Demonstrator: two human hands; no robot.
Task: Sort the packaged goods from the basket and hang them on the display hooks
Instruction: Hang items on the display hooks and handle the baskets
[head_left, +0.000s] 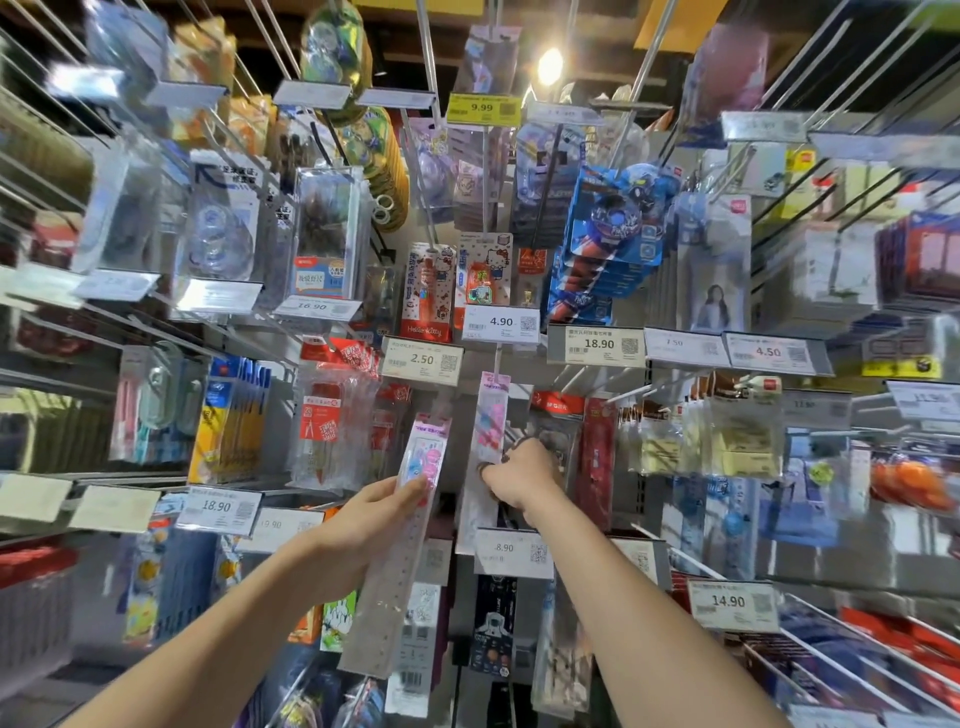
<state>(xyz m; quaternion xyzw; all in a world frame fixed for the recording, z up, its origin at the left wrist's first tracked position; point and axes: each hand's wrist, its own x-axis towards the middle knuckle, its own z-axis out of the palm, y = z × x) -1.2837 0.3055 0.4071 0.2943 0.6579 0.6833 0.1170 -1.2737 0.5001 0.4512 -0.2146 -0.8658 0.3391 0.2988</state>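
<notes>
Ruler pack (402, 561) raised to the display, not yet hung.
It stands steeply, long axis leaning right, pink header end uppermost, just left of the hung packs (491, 415) below the 4.90 price tag (501, 322). The left hand (374, 525) pinches its upper part in closed fingers; the right hand (519, 475) curls round the hung packs. Likely risk: the long pack sways, so its header misses the hook, or the hung packs get nudged loose.

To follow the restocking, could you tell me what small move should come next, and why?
Probably raise the long clear ruler pack with a pink header, held by the left hand, to the hook bearing the matching hanging pack; the right hand holds that one, and the held pack's header sits lower.
</notes>
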